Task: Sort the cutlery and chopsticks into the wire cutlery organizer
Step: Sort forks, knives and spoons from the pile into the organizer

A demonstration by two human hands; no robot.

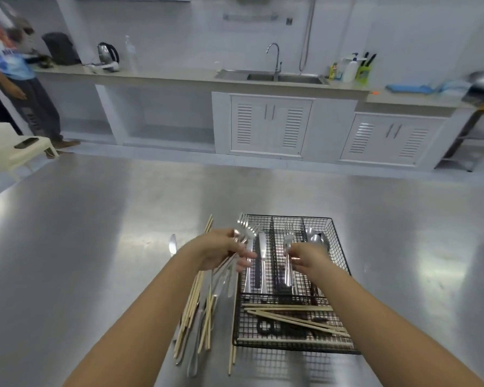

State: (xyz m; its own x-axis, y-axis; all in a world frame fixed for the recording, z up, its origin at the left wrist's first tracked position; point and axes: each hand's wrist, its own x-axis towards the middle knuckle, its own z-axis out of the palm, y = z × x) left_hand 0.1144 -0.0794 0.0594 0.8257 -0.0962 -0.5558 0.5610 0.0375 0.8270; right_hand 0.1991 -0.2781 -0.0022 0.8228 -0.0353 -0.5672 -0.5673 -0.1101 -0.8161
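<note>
Your left hand (221, 251) grips a bunch of forks (243, 229) beside the organizer (338, 247); your right hand (305, 259) pinches one fork (288, 270) over the middle slot.

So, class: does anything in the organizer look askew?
Yes. The chopsticks in the front compartment of the wire organizer lie crossed at angles rather than parallel, and several poke past its right edge. Knives, forks and spoons lie straight.

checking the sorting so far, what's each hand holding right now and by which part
The left hand grips a bunch of forks by the handles, tines up. The right hand pinches a fork by its upper handle over the organizer.
</note>
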